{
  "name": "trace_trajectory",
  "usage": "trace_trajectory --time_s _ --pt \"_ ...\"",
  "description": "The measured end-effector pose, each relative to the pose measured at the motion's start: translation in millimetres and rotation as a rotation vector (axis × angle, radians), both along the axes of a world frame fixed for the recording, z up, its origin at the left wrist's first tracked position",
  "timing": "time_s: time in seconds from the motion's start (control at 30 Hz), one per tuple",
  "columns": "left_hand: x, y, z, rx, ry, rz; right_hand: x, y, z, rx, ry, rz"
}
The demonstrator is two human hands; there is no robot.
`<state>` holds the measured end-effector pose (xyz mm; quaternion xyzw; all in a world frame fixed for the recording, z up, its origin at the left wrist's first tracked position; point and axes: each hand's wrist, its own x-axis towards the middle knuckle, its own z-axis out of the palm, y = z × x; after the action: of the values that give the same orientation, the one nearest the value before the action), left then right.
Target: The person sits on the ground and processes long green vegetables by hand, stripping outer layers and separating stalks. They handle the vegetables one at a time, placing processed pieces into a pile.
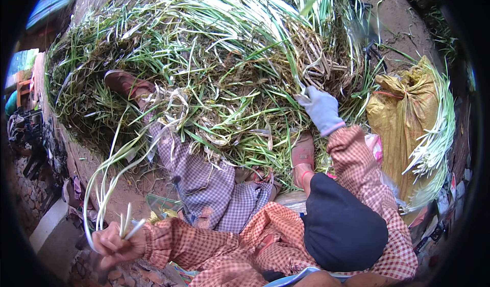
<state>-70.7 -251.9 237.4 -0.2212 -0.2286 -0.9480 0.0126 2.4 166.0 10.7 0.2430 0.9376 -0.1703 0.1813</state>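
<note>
My left hand point(118, 243), bare, is at the lower left, closed around a few long pale-green stalks point(100, 195). Their cut-looking white ends stick up from the fist, and the leaves arch up and away. My right hand point(321, 109) wears a grey knit glove with a pink cuff. Its fingertips pinch the pale lower end of a green stalk point(294, 66) at the edge of a heap of long stalks point(237, 11). Brown dried leaves and roots point(317, 53) hang about the near end of that heap.
Loose leaf trimmings point(237, 107) cover the ground around my shoes point(303, 151). To the right stands a tied yellow woven sack point(402, 118), with a bundle of white-ended stalks point(432, 145) along its right side. Dark cloth point(344, 225) covers my right knee. Bricks and rubble point(26, 191) lie far left.
</note>
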Motion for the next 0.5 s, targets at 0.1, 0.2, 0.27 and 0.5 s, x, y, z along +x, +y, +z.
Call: trace_trajectory --time_s 0.1,0.2,0.27,0.5 --pt "-17 25 -32 -0.069 -0.020 -0.396 -30 -2 3 0.120 -0.025 0.102" --pt "-23 97 -97 0.255 -0.372 -0.493 -21 -2 19 -0.480 0.173 -0.112" --pt "-13 147 -134 -0.138 -0.690 -0.331 2 -12 30 -0.752 0.358 -0.134" --pt "16 224 -204 -0.776 -1.129 -0.531 35 -41 32 -0.648 0.343 0.234"
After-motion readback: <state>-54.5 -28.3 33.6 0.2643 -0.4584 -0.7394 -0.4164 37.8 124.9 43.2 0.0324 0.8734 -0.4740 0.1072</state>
